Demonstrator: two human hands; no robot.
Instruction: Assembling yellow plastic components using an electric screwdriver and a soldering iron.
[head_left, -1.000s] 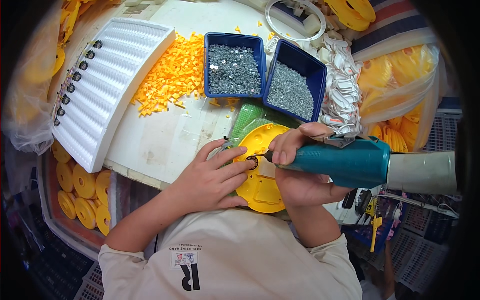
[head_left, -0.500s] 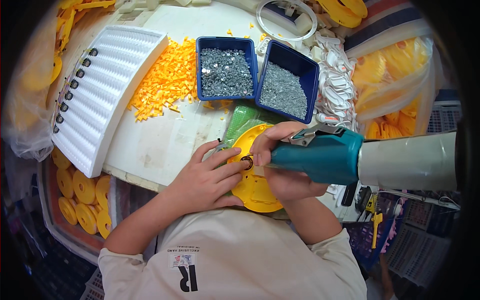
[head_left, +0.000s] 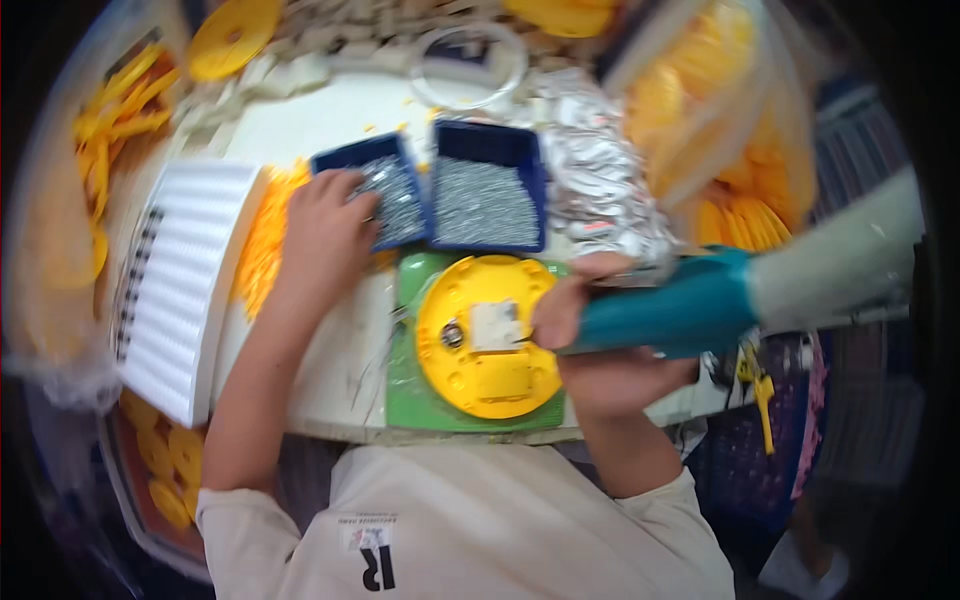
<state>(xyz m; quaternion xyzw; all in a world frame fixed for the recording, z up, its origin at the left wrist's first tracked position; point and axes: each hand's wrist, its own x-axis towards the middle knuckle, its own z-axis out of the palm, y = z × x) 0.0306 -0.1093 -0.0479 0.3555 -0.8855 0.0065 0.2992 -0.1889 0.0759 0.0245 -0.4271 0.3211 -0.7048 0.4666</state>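
**Left hand point(head_left: 335, 215) over the left blue bin point(head_left: 365, 151), right hand point(head_left: 615, 385) on a power screwdriver point(head_left: 665, 312)**

Nearest, a round yellow housing point(head_left: 455, 368) lies on a green mat point(head_left: 408, 405) on the worktop point(head_left: 345, 350), with a dark round part point(head_left: 453, 334) and a pale square plate point(head_left: 496, 327) in it. At its right edge, the right hand is wrapped round the power screwdriver, whose tip is blurred. Farther off, the left hand's fingers bend down; whether they pinch any small grey metal pieces point(head_left: 402, 205) cannot be told. The right blue bin point(head_left: 490, 140) stands alongside, between heaps of yellow clips point(head_left: 265, 265) and white plastic parts point(head_left: 590, 150). Beyond is a translucent ring point(head_left: 518, 75).
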